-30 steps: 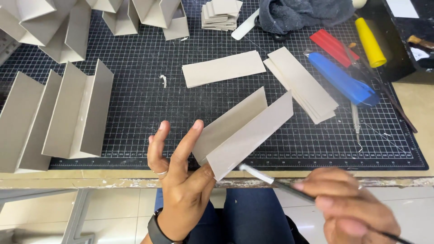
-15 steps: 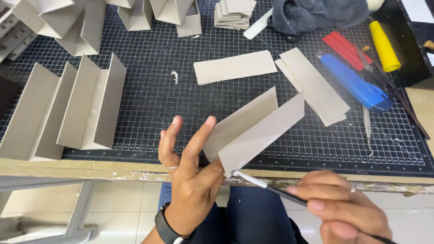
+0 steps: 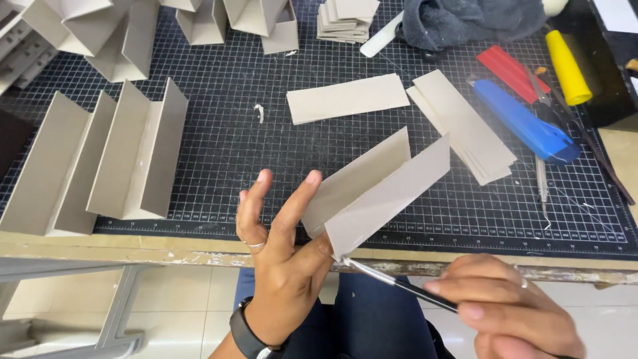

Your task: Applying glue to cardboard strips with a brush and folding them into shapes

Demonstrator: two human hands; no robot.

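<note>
— What is the left hand (image 3: 282, 256) doing?

— It grips a folded piece of grey cardboard (image 3: 379, 189) at its lower corner, thumb pressed on it, the other fingers (image 3: 296, 203) spread upright. The piece sits in the middle of the frame, above the near edge of the bench (image 3: 100, 249).

— And the right hand (image 3: 508, 309)?

— At the lower right, closed around a thin brush with a black handle and metal ferrule (image 3: 392, 279); its tip touches the cardboard's lower corner.

— What lies around them?

— A black gridded cutting mat (image 3: 219, 133) carries flat grey cardboard strips (image 3: 345, 98) at upper centre, folded cardboard channels (image 3: 100, 166) at the left, and a blue utility knife (image 3: 525, 123), a red one (image 3: 508, 66) and a yellow tube (image 3: 568, 66) at the upper right.
</note>
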